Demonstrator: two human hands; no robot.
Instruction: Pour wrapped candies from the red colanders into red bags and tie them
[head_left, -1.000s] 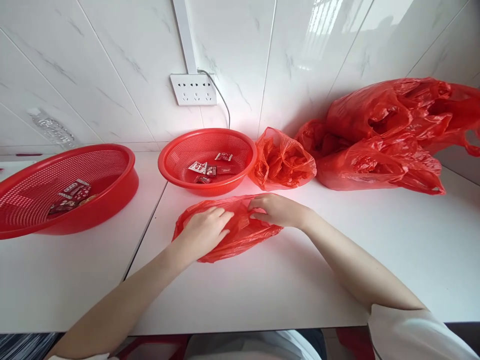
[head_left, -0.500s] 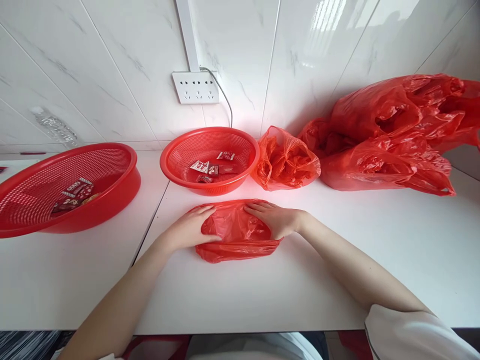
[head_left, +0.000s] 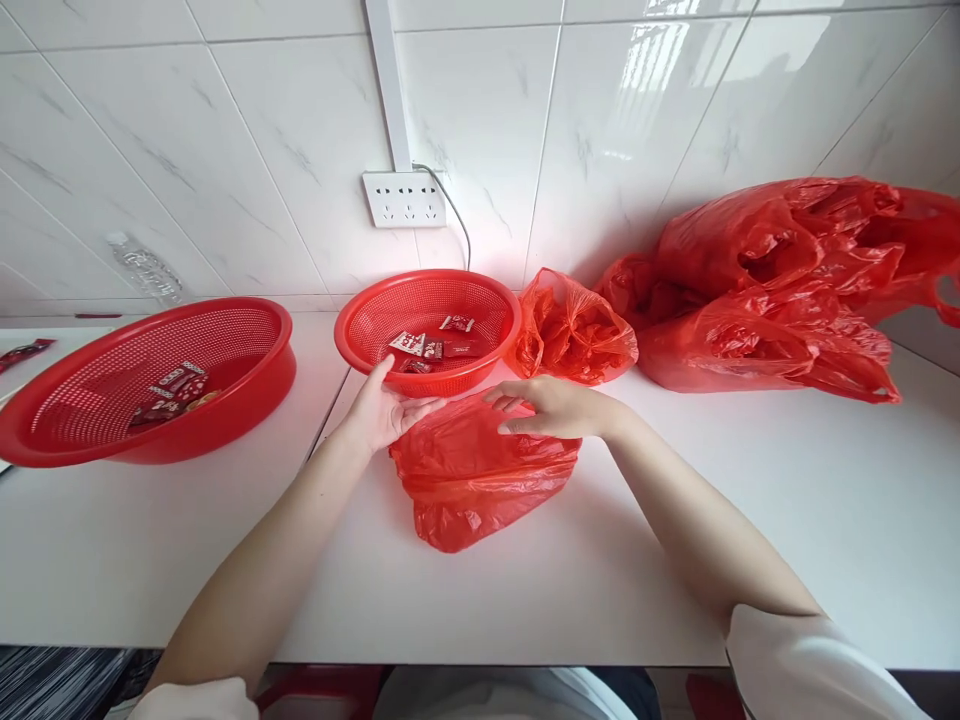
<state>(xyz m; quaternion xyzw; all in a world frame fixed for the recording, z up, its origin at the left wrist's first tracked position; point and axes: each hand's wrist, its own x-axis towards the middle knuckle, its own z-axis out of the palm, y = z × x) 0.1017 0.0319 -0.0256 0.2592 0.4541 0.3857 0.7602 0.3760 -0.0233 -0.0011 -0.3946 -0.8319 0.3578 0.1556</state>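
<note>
A crumpled red plastic bag point(head_left: 472, 480) lies on the white table point(head_left: 675, 540) in front of me. My left hand point(head_left: 382, 410) rests at the bag's far left edge, fingers together, thumb up by the small red basket point(head_left: 427, 325). My right hand point(head_left: 544, 408) lies on the bag's far right edge, fingers stretched out and slightly apart. Whether either hand pinches the plastic is hard to see. The small basket holds a few red and white packets point(head_left: 431, 345).
A larger red basket point(head_left: 150, 375) with a few packets sits at the left. Stuffed red plastic bags point(head_left: 574, 330) point(head_left: 780, 285) lie against the tiled wall at the right. A wall socket point(head_left: 403, 198) with a cable is above the small basket.
Both hands slid toward the far edge of the bag, and the bag now spreads out toward me instead of being bunched under the palms. The view shifted slightly.
</note>
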